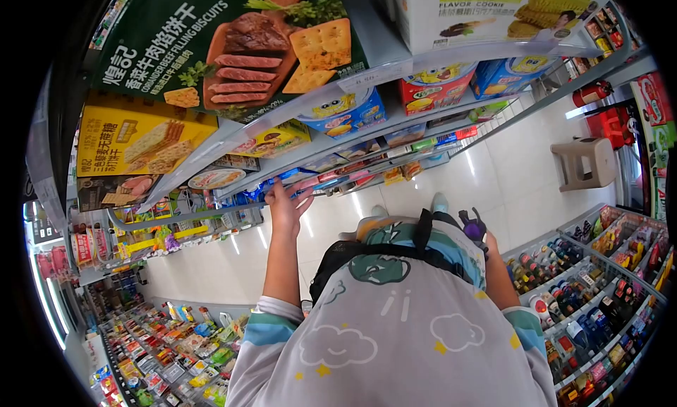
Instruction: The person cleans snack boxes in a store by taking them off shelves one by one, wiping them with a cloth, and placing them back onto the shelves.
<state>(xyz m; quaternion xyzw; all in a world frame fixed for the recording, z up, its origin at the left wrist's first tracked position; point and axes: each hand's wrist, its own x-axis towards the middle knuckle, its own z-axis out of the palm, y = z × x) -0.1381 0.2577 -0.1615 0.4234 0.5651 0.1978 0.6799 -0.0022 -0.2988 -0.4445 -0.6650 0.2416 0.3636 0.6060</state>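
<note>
My left hand (pixel 284 208) reaches to a lower shelf of the snack rack, its fingers spread apart. The fingertips are at a blue packet (pixel 295 174); whether they touch it I cannot tell. Near them stands a yellow box (pixel 273 140) on the shelf above. By my right side, my right hand (pixel 489 244) is closed around a small black object with a purple part (pixel 473 228); the fingers are partly hidden behind it.
Large biscuit boxes, a dark green one (pixel 159 37) and a yellow one (pixel 144 135), fill the upper shelf (pixel 374 75). A beige stool (pixel 585 163) stands on the tiled floor (pixel 486 174). Bottle shelves (pixel 592 269) lie to the right, packaged snacks (pixel 176 350) behind left.
</note>
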